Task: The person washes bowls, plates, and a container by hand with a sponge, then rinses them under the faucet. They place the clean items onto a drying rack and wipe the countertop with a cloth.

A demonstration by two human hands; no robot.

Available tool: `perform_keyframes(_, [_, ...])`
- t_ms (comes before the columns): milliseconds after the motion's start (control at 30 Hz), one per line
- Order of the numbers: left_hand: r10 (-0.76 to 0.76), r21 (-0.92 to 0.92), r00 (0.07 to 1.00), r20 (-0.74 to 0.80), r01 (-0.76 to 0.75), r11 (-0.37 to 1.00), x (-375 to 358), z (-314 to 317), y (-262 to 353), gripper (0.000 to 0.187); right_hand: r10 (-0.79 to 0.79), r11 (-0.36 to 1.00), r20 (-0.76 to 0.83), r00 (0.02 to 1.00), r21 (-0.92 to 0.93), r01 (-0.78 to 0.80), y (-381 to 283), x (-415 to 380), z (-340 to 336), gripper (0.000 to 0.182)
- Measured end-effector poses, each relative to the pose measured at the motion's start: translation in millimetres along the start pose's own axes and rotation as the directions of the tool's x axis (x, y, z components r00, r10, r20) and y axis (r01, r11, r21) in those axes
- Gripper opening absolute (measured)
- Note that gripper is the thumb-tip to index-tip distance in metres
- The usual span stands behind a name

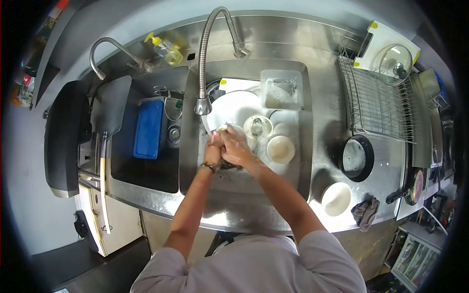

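Note:
Both my hands are together over the right sink basin (249, 185), below the hanging faucet head. My left hand (213, 148) has its fingers curled, with a dark band at the wrist. Close against it, my right hand (236, 148) is bent around something small with a yellow-green bit showing between the fingers; what it is cannot be made out. Just behind the hands lies a large white plate (234, 105). To their right are a white cup with a soapy utensil (257, 127), a cream bowl (281, 149) and a clear container with suds (281, 93).
A flexible faucet (202, 68) arches over the basin. The left basin holds a blue-lidded box (149, 129). On the right counter are a wire rack (381, 102), a soapy black pan (357, 158), a white bowl (336, 199) and a dark cloth (365, 213). A soap bottle (168, 52) stands behind.

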State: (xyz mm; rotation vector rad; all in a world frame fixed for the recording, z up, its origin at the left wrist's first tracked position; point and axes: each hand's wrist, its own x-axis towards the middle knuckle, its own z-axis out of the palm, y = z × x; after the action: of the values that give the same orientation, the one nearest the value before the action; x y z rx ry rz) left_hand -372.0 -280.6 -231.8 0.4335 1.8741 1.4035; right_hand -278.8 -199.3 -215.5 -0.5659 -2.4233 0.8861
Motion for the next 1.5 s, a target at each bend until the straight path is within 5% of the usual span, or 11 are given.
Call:
perform_keyframes(133, [-0.336,0.160,0.935,0.118,0.316,0.935,3.2,-26.7,31.1,0.065,0.003,0.980,0.536,0.844,0.166,-0.109,-10.9,-7.6,-12.6,0.057])
perform_keyframes(267, [-0.312,-0.128,0.906,0.285,0.358,0.925,-4.7,-27.7,44.4,0.069,-0.014,0.990,-0.015,1.000,0.140,0.015,-14.1,-8.3,1.2,0.053])
perform_keyframes(467, [-0.135,-0.694,0.872,0.470,0.459,0.555,-17.6,-11.2,22.6,0.060,0.355,-0.165,0.426,0.832,0.905,-0.393,-27.9,-3.1,-23.2,0.031])
perform_keyframes(533, [-0.098,-0.788,0.946,0.309,0.313,0.530,-16.7,-3.3,9.3,0.054,0.458,-0.115,0.418,0.784,0.903,-0.414,-3.5,-9.7,-5.5,0.026])
perform_keyframes(600, [-0.111,-0.801,0.956,0.273,0.289,0.525,-17.2,-2.5,9.1,0.050,0.766,0.513,-0.056,0.641,0.654,-0.556,-3.3,-9.2,-7.6,0.030])
perform_keyframes(733, [-0.295,-0.671,0.937,-0.189,0.097,0.735,-18.9,6.1,25.4,0.039,0.141,0.990,-0.555,0.820,0.092,-0.107,-22.7,-20.8,7.1,0.021])
perform_keyframes(1067, [0.389,0.279,0.889,-0.242,-0.321,0.905,-24.8,3.8,16.0,0.051,-0.121,0.982,-0.420,0.899,0.082,0.170,-33.3,0.1,-29.0,0.026])
perform_keyframes(1133, [0.378,0.287,0.895,-0.235,-0.308,0.907,-36.5,15.7,31.7,0.047,0.635,0.679,-0.020,0.773,0.492,-0.545,-14.0,8.5,-22.9,0.024])
perform_keyframes(1267, [0.304,-0.217,0.887,-0.346,-0.391,0.894,-26.5,18.7,25.6,0.043,-0.060,0.992,-0.458,0.887,0.074,0.105,-46.1,-6.1,-31.8,0.021])
perform_keyframes(1300, [0.277,-0.184,0.893,-0.355,-0.357,0.916,-23.4,12.9,21.7,0.042,0.460,0.834,-0.198,0.866,0.431,-0.344,-31.8,-3.3,-23.9,0.023])
perform_keyframes(1500, [-0.083,-0.427,0.916,-0.394,-0.102,0.899,-18.7,17.8,34.8,0.043,-0.006,0.990,-0.445,0.895,0.126,0.069,-40.1,-15.7,-22.2,0.031])
